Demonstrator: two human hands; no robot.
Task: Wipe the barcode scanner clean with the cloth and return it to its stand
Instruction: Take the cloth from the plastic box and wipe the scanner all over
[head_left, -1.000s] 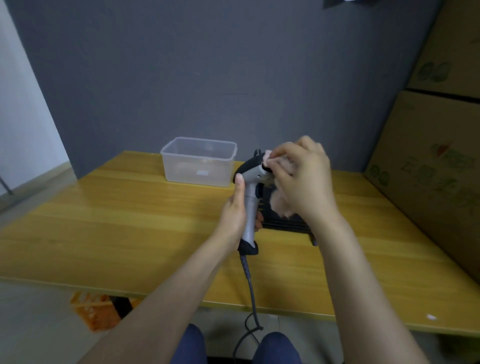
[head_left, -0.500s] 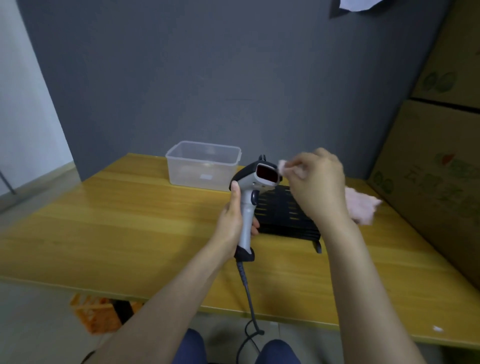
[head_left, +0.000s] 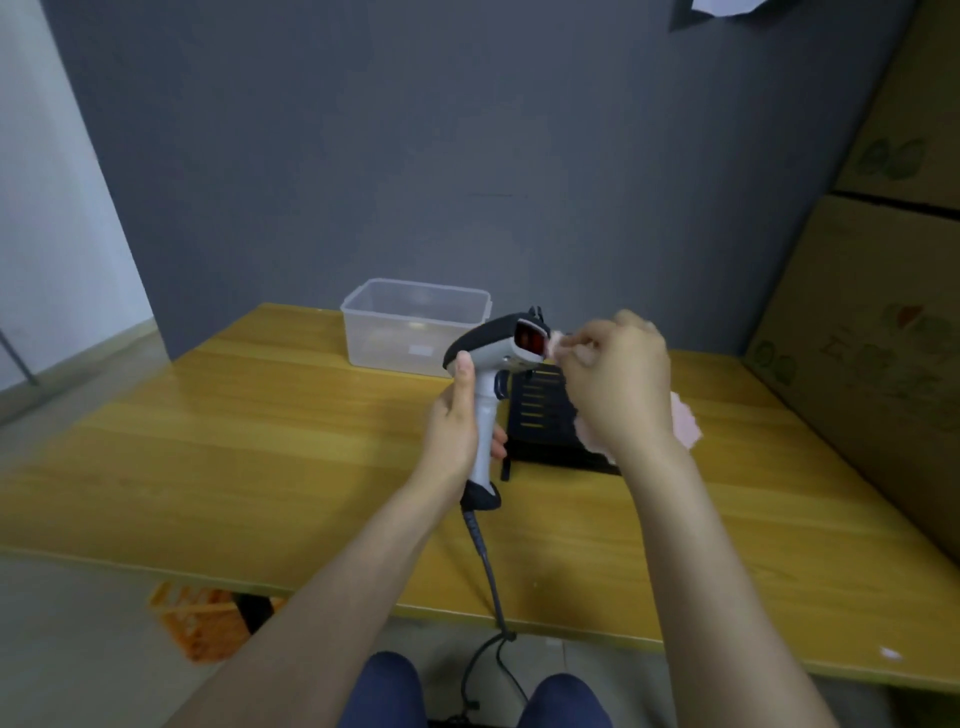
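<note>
wiping the scanner window

my left hand (head_left: 457, 421) is wrapped round the scanner (head_left: 493, 374) handle, holding it upright above the table (head_left: 218, 441), red window facing right. my right hand (head_left: 618, 379) pinches the pink cloth (head_left: 685, 421), a corner pressed at the window; the rest hangs below my wrist. stand (head_left: 540, 421) sits just behind the scanner, tub (head_left: 410, 327) further back-left. cable (head_left: 488, 566) drops off the table edge.

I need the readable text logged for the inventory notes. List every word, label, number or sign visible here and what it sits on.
No text can be read.
Brown cardboard boxes: faded green and red printed marks and characters, too blurred to read.
Clear plastic container: small white label, too small to read.
Grey and black handheld barcode scanner: no legible marking.
Black slotted stand: no marking visible.
</note>
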